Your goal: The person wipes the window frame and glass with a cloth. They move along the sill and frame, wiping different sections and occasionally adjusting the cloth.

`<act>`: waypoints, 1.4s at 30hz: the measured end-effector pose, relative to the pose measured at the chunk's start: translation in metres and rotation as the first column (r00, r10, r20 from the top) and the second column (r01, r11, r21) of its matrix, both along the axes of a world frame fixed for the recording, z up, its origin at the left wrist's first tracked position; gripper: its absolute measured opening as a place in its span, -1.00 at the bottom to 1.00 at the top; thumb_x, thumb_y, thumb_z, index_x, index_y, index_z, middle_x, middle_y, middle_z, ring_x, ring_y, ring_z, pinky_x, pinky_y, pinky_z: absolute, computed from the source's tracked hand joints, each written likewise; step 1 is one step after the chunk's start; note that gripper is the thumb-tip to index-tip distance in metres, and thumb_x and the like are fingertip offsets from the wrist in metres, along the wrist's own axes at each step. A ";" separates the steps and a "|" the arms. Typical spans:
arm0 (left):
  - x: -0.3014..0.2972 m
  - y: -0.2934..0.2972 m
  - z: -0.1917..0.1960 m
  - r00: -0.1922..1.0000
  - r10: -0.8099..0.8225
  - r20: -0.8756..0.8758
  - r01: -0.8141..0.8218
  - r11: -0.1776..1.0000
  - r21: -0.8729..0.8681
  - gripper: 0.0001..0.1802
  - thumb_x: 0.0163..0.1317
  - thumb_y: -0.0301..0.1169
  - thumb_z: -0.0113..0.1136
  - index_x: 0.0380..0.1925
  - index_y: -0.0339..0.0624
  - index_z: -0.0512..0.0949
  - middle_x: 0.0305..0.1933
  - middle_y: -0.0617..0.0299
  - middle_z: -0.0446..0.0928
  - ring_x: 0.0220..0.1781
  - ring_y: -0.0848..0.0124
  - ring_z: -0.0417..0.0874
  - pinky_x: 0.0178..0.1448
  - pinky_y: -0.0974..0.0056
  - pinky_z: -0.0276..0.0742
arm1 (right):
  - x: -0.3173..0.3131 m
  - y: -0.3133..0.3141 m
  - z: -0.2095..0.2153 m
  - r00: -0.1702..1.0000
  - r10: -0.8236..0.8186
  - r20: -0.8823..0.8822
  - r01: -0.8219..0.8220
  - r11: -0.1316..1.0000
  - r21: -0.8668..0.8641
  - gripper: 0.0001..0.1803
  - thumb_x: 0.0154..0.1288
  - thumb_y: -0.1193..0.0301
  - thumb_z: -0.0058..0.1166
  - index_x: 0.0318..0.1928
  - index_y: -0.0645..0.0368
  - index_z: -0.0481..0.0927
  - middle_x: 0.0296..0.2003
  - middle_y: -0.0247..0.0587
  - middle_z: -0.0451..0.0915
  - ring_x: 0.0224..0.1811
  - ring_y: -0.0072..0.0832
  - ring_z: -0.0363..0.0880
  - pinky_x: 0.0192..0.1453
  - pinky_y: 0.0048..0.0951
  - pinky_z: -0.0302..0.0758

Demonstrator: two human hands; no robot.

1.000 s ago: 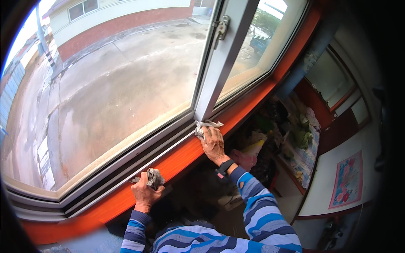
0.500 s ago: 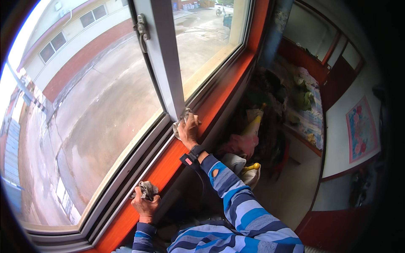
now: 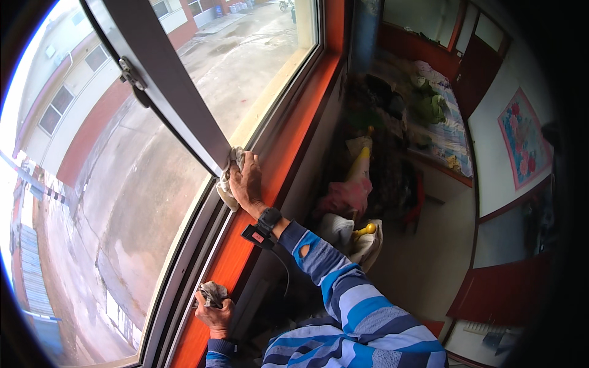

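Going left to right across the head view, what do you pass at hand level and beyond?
Window glass → left hand with a crumpled rag → right hand pressing a cloth at the window frame → orange sill → flower picture.

flower picture (image 3: 519,136), yellow bottle (image 3: 361,163), bed (image 3: 443,126)

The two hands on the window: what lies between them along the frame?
In the head view, only the orange sill and grey window track run between the right hand, pressing a pale cloth, and the left hand, gripping a crumpled rag.

Orange window sill (image 3: 227,270), grey cloth (image 3: 228,179), blue-striped sleeve (image 3: 356,306).
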State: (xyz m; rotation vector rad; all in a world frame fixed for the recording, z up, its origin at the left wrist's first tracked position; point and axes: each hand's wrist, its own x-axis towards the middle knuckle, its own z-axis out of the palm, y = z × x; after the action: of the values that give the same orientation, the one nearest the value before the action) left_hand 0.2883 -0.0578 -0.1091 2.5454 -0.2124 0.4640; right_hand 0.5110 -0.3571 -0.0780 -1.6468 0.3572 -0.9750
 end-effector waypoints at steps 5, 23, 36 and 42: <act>0.001 -0.001 -0.001 1.000 -0.002 0.029 0.002 1.000 0.000 -0.48 -0.03 -0.31 0.19 0.01 -0.22 0.58 -0.36 0.03 0.71 -0.30 -0.11 0.81 -0.10 0.01 0.77 | -0.008 -0.014 -0.038 0.972 -0.148 -0.182 0.075 0.931 -0.357 -0.49 0.32 0.57 0.17 0.25 0.30 0.37 0.06 0.31 0.44 0.13 0.30 0.49 0.24 0.19 0.52; 0.002 0.004 -0.011 0.999 0.014 0.035 -0.013 0.999 -0.031 -0.37 -0.05 -0.19 0.27 0.06 -0.30 0.54 -0.30 -0.13 0.66 -0.26 -0.28 0.74 -0.13 -0.13 0.70 | -0.096 0.084 -0.032 0.772 0.626 -0.110 -0.621 0.780 0.076 -0.57 0.38 0.45 0.16 0.20 0.33 0.47 0.02 0.13 0.60 0.04 -0.11 0.70 0.12 -0.04 0.70; 0.003 0.002 -0.015 0.998 -0.054 0.026 0.060 0.960 -0.273 -0.36 0.01 -0.24 0.29 0.13 -0.32 0.56 -0.27 -0.19 0.70 -0.24 -0.24 0.76 -0.11 -0.09 0.71 | -0.135 0.100 0.004 0.920 0.378 -0.105 -0.383 0.810 -0.444 -0.34 0.26 0.16 0.36 0.20 0.39 0.52 0.12 0.25 0.49 0.28 0.14 0.47 0.43 0.12 0.42; -0.015 -0.012 0.036 0.928 -0.293 -0.232 0.021 0.662 -0.749 -0.50 0.19 -0.52 0.07 0.18 -0.31 0.54 -0.10 0.20 0.69 -0.14 0.37 0.71 0.04 0.27 0.68 | -0.239 0.083 0.014 0.521 0.824 -0.222 -0.854 0.502 -0.139 -0.08 0.32 0.30 0.40 0.57 0.39 0.27 0.37 0.36 0.43 0.43 0.22 0.49 0.52 -0.02 0.48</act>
State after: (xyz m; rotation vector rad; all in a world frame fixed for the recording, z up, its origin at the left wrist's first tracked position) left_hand 0.2729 -0.0698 -0.0728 1.7272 -0.0879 0.0061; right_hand 0.2723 -0.2746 -0.0643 -1.7872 -0.5130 -0.1350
